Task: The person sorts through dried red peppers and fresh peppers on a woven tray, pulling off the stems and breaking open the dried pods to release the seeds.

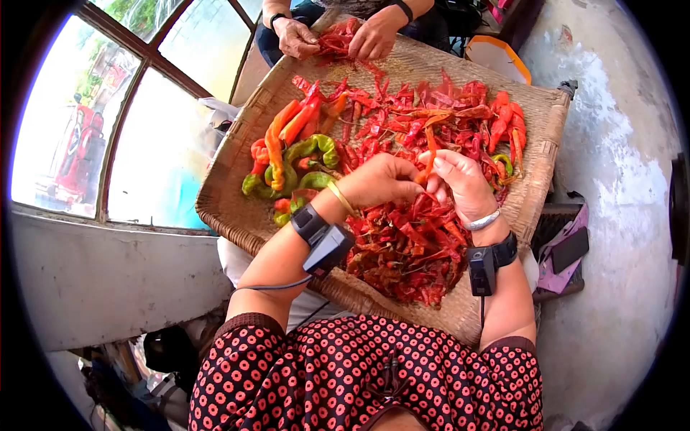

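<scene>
An orange chili pepper (430, 144) points upward between my two hands over a woven tray (550, 144). My left hand (388, 179) has its fingers closed at the pepper's lower part. Pinched close beside it, my right hand (461, 185) also grips the pepper; its lower end is hidden by fingers. Below my hands lies a heap of dried red chilies (413, 248), and more red chilies (402, 118) spread across the tray beyond. Larger fresh peppers, green (287, 172) and orange (274, 147), are grouped to the left of my left hand.
Across the tray, another person's hands (298, 39) (377, 34) work at a small clump of red chilies (338, 39). A paned window (162, 108) is on the left. At right, a dark phone (570, 250) lies on a purple item (557, 276) beside a wall (618, 215).
</scene>
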Motion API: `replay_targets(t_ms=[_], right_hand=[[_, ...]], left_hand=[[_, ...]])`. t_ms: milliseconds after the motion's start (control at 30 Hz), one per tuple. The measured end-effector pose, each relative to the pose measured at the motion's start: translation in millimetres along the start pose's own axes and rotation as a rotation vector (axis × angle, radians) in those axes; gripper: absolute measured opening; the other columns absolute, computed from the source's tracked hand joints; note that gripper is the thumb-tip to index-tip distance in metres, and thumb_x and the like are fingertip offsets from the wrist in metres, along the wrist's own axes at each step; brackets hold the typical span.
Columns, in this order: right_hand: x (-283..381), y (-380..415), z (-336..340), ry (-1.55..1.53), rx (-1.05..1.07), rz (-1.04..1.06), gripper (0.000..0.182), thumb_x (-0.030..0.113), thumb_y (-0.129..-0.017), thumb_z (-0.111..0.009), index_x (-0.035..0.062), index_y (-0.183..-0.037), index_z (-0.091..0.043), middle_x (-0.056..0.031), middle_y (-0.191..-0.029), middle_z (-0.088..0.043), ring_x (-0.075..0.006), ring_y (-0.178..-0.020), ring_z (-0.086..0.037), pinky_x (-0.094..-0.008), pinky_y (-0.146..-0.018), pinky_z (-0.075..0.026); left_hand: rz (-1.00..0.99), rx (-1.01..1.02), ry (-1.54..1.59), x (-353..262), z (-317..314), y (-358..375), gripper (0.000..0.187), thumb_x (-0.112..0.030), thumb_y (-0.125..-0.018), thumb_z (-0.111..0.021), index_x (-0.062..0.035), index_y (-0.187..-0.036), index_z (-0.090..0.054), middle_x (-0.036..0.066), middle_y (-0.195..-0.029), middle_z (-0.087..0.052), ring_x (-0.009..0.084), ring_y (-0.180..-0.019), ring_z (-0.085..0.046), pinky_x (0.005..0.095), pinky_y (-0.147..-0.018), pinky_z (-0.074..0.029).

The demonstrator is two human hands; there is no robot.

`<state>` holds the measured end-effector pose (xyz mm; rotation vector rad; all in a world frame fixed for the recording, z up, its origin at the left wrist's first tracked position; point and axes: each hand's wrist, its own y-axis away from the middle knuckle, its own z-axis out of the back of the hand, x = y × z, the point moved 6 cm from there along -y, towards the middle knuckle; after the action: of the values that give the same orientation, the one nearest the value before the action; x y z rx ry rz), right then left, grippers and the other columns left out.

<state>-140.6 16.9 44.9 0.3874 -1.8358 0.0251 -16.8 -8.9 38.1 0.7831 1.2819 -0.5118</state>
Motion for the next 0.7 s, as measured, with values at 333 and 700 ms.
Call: replay_targets(t_ms=[333, 700], right_hand=[[-14.4, 3.4, -48.9, 1.154, 0.042, 0.473, 0.022, 0.018, -0.075, -0.060, 0.0042, -0.092, -0.059, -0.0117, -0.083, -0.059, -0.0289, -0.073, -0.059, -0.0357, -0.065, -0.048], [-32.9, 12.4, -94.3, 1.377, 0.019, 0.812, 0.042, 0.013, -0.063, -0.069, 0.0083, -0.102, -0.055, -0.0095, -0.093, -0.052, -0.0261, -0.090, -0.050, -0.0353, -0.077, -0.043]], left_hand=[[-0.312, -0.981, -0.878, -29.2, 121.5, 38.7, 0.030, -0.019, -0.075, -0.064, 0.0007, -0.096, -0.055, 0.011, -0.068, -0.059, 0.0173, -0.061, -0.057, 0.0298, -0.059, -0.046], [-0.019, -0.226, -0.932, 3.3, 87.8, 23.8, 0.016, -0.017, -0.071, -0.065, -0.0035, -0.080, -0.065, 0.012, -0.072, -0.062, 0.0228, -0.065, -0.060, 0.0309, -0.062, -0.047]])
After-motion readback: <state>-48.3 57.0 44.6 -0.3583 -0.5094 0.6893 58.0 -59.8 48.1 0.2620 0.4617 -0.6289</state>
